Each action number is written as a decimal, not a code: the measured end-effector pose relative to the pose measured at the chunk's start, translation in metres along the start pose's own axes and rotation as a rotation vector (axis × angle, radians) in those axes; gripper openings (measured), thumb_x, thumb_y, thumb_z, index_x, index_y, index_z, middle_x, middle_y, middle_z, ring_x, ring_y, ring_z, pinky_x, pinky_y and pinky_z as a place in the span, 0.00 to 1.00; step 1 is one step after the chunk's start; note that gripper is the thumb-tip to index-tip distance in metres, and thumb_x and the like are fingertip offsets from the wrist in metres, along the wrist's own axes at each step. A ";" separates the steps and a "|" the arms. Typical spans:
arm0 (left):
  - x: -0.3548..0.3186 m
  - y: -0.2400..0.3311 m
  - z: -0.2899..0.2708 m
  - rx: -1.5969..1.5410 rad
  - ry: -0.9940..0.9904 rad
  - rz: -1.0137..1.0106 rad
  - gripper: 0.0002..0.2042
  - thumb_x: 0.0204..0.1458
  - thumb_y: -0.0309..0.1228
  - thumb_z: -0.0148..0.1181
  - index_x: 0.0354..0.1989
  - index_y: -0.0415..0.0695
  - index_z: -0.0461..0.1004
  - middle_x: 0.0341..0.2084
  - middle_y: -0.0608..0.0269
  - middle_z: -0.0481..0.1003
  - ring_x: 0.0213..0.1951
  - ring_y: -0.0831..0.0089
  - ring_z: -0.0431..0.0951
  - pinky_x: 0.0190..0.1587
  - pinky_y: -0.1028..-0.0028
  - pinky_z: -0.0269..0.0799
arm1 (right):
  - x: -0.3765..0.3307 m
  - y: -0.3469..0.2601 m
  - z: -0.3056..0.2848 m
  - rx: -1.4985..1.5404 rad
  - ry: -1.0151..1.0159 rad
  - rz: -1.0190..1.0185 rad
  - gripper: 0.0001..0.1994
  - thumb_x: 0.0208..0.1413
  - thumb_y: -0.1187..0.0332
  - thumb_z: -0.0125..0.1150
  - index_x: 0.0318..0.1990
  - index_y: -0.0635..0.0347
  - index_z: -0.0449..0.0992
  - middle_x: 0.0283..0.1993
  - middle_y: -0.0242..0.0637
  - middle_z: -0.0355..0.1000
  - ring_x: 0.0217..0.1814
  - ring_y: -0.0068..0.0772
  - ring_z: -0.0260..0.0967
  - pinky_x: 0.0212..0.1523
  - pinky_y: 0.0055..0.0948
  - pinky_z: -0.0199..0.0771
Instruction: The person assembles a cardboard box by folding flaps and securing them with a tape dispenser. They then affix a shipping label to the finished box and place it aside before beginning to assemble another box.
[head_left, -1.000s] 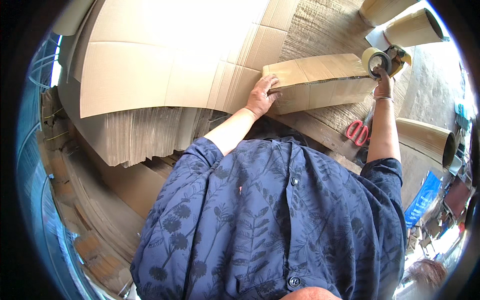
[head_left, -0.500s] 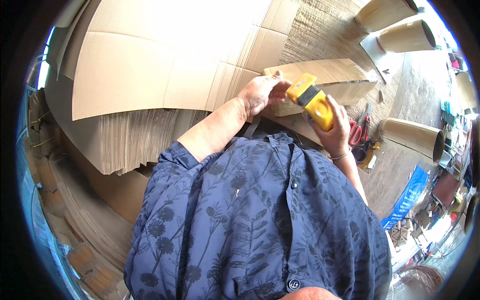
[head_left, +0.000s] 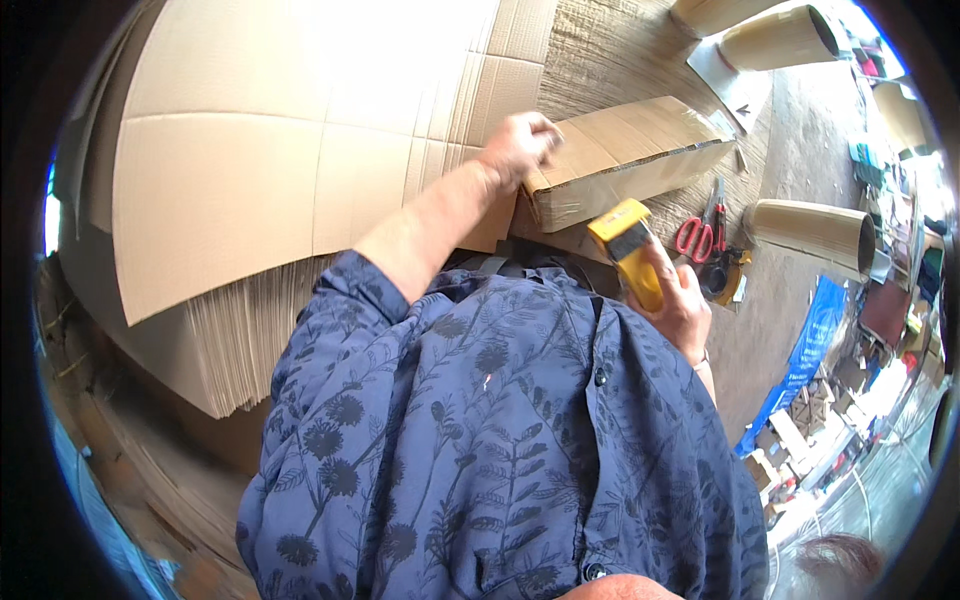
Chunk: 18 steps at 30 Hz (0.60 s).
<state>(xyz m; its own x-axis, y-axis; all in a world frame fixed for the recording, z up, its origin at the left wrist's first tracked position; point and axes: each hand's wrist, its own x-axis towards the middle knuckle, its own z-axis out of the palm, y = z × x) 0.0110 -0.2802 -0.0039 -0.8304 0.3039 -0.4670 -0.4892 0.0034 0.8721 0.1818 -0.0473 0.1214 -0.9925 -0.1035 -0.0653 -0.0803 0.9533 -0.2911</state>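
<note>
At one end of the box [head_left: 632,165], the left hand [head_left: 519,148] is blurred; its grip I cannot tell. The right hand [head_left: 682,308] clamps its fingers on a yellow tool [head_left: 638,275].

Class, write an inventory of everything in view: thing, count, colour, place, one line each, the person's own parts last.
Large flat cardboard sheets: stacked, uncountable, brown, left
Long rectangular cardboard box: one, brown, centre
Chunky handheld tool: one, yellow with black band, below the box
Loop-handled scissors: at least one pair, red handles, right of the tool
Curved cardboard tubes: at least three, brown, right and upper right
Long sheet: one, blue, right
Assorted clutter: uncountable, mixed colours, far right
Floral shirt: one, dark blue, lower centre
Left hand: one, bare, at box's left end, contact unclear
Right hand: one, bare, gripping the tool
</note>
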 end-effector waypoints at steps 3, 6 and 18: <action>0.051 -0.006 -0.030 0.247 0.081 0.102 0.07 0.56 0.30 0.60 0.37 0.40 0.77 0.28 0.65 0.76 0.29 0.78 0.73 0.36 0.75 0.72 | -0.023 -0.007 -0.005 -0.022 0.034 0.123 0.40 0.38 0.61 0.73 0.64 0.30 0.65 0.30 0.33 0.65 0.27 0.38 0.70 0.27 0.37 0.75; 0.103 -0.029 -0.040 0.427 0.127 0.116 0.08 0.55 0.32 0.61 0.37 0.41 0.78 0.28 0.65 0.77 0.30 0.78 0.72 0.36 0.74 0.71 | -0.026 -0.024 -0.005 -0.052 0.024 0.234 0.40 0.38 0.60 0.73 0.65 0.31 0.65 0.31 0.34 0.66 0.28 0.40 0.71 0.28 0.38 0.75; 0.171 -0.097 -0.065 0.442 0.132 -0.118 0.10 0.52 0.35 0.61 0.38 0.43 0.78 0.32 0.59 0.79 0.35 0.71 0.76 0.40 0.69 0.72 | 0.030 -0.040 0.033 -0.073 -0.109 0.318 0.39 0.42 0.61 0.70 0.65 0.31 0.63 0.33 0.37 0.66 0.29 0.42 0.72 0.28 0.39 0.76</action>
<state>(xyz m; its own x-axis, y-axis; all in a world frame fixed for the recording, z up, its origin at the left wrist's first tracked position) -0.1009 -0.2905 -0.1773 -0.8167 0.1532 -0.5563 -0.4457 0.4447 0.7769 0.1578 -0.0977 0.0999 -0.9534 0.1759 -0.2449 0.2211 0.9602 -0.1709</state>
